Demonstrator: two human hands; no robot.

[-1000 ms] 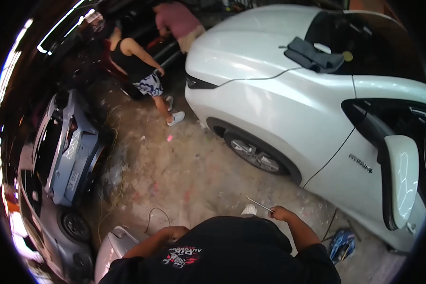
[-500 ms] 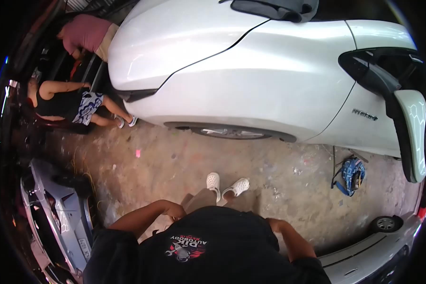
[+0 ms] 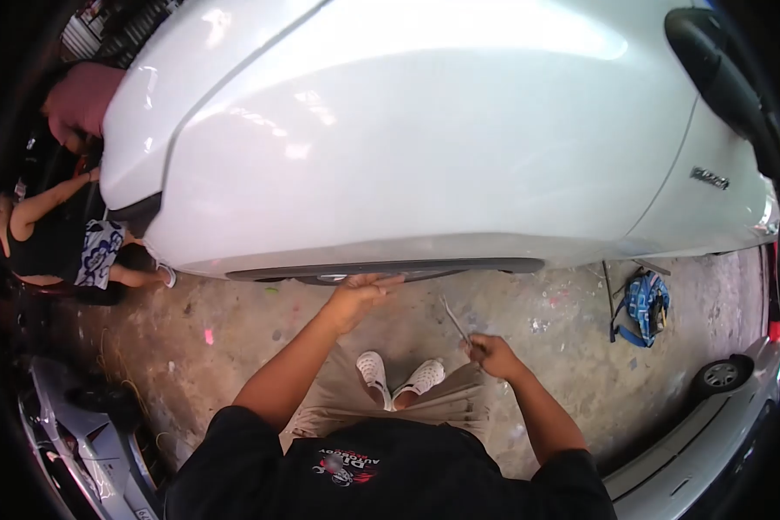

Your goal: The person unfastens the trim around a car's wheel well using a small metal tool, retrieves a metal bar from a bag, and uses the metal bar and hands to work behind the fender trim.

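Observation:
A white car [image 3: 425,147] fills the upper part of the view, its front fender facing me. My left hand [image 3: 361,299] is stretched out at the lower edge of the fender, near the wheel arch [image 3: 511,265], with its fingers extended and nothing visible in it. Whether it touches the car is not clear. My right hand [image 3: 491,354] is closed round a thin metal rod [image 3: 454,318], whose far end points up and left toward the wheel arch without reaching it.
Two people [image 3: 52,234] [image 3: 84,100] are beside the car's front at the left. A blue bag [image 3: 643,305] lies on the floor at the right. Other cars stand at the lower left [image 3: 104,451] and lower right [image 3: 693,446].
The white car now fills more of the view. My left hand has moved from my waist out to the fender's lower edge. My right hand has come forward, with the rod showing again.

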